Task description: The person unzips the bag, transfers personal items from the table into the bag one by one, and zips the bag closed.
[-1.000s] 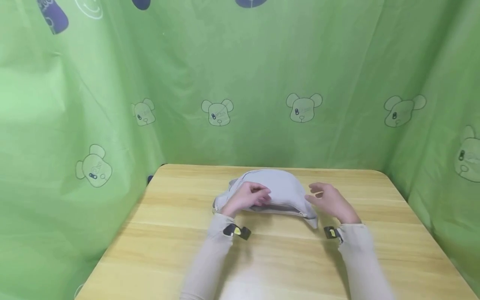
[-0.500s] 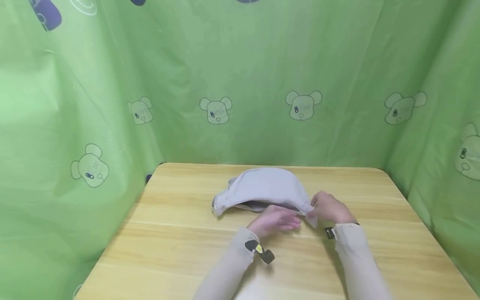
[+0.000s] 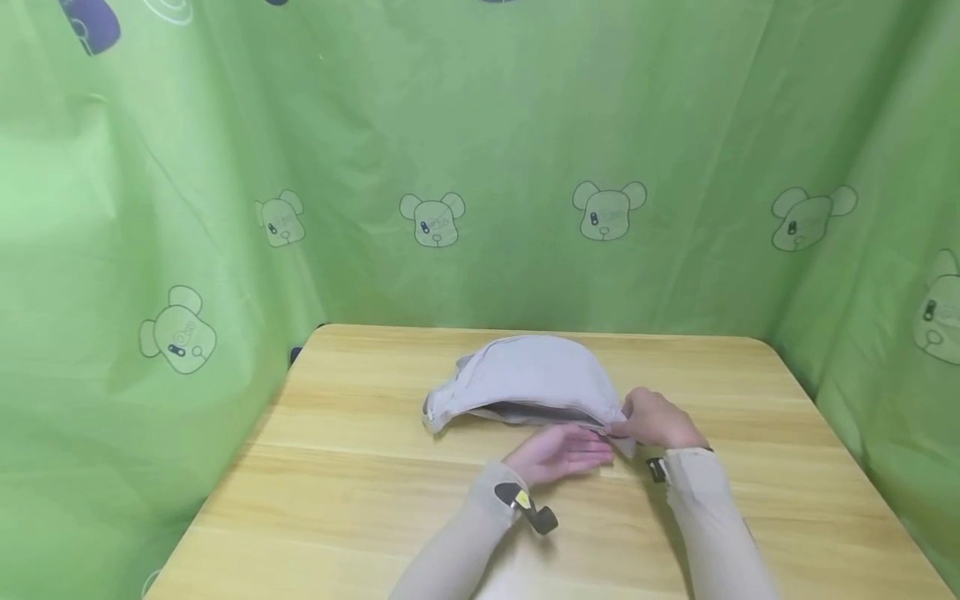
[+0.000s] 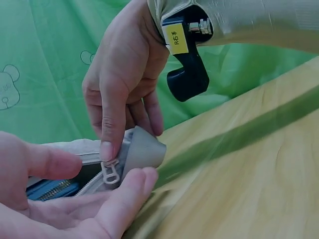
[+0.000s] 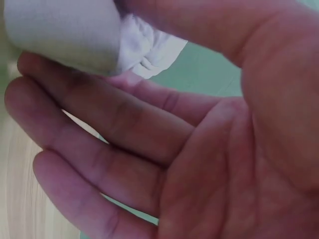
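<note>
Your pale grey fabric waist bag [image 3: 525,375] lies flat near the middle of the light wooden table [image 3: 337,500], its curved back toward the far edge and its zippered opening along the near side.

Your right hand [image 3: 654,419] is at the bag's right end. In the left wrist view its thumb and forefinger pinch that rounded end of the bag just above the small pale zipper pull [image 4: 110,173], with the other fingers curled behind the fabric.

Your left hand [image 3: 561,450] lies just near of the bag, close beside the right hand. Its fingers are stretched out and relaxed, palm turned up, and it grips nothing. In the left wrist view the thumb rests against the bag's upper edge and a fingertip touches the fabric under the corner, so the zipper pull sits between them. The zipper there stands partly open, and a strip of blue lining [image 4: 47,189] shows inside.

The right wrist view is filled by your own palm and fingers, with only a fold of the pale fabric at its top.

A green curtain printed with cartoon bear heads [image 3: 525,125] stands around the table on the left, far and right sides.
</note>
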Demonstrator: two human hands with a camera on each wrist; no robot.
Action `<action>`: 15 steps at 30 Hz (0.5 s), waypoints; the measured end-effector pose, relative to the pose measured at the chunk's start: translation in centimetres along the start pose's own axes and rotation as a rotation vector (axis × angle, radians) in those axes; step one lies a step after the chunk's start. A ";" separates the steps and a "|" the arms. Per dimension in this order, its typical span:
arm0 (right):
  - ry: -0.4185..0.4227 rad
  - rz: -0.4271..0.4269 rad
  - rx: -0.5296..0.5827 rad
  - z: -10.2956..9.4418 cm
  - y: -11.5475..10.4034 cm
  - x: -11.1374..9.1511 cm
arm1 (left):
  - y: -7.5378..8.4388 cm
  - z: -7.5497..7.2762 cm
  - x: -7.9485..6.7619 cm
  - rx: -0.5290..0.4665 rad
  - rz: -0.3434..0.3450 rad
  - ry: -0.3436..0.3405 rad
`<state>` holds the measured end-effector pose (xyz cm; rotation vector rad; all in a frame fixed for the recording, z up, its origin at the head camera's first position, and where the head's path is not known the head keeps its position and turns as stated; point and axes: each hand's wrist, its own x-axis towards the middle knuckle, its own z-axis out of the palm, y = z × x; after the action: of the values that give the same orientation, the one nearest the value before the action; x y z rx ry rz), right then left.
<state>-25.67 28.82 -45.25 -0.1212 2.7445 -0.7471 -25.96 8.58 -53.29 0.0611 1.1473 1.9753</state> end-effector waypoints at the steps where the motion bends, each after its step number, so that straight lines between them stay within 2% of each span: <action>1: 0.002 -0.001 -0.002 0.0 0.0 0.0 | 0.0 0.1 0.1 -0.019 0.004 0.005; 8: -0.012 -0.002 0.010 -0.4 0.0 0.0 | -0.5 0.5 0.6 -0.167 0.030 0.002; 15: -0.030 -0.002 0.036 -0.6 0.3 0.0 | -0.7 0.5 0.8 -0.192 0.015 -0.009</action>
<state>-25.89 29.39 -44.94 -0.1270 2.7015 -0.7886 -25.85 9.64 -53.79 -0.0218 0.9492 2.0864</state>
